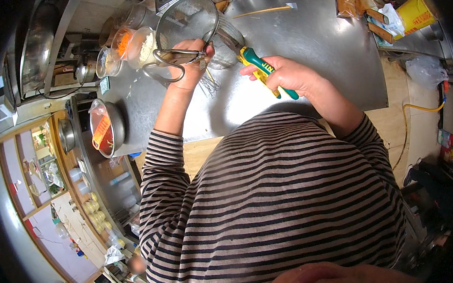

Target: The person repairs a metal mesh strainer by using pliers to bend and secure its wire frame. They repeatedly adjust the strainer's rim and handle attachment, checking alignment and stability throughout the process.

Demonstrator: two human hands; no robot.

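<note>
My left hand [193, 65] is closed round a pair of metal scissors [171, 67], whose looped handles stick out to the left. The same hand holds the lower rim of a round wire-mesh strainer [185, 20], tilted up above the table. My right hand [287, 75] grips pliers [257, 62] with green and yellow handles. Their dark jaws point up-left, close to the strainer's rim; whether they bite on it I cannot tell. Behind them is a second mesh piece [226, 43]. Thin loose wires [210, 85] show beneath my left hand.
The steel table [314, 43] carries tubs of shredded carrot [123, 44] and pale shreds [147, 46] at left. A metal bowl [116, 128] with an orange-handled tool stands at its left edge. A thin stick [262, 11] lies at the back, bagged goods [347, 5] and a yellow package [414, 13] far right.
</note>
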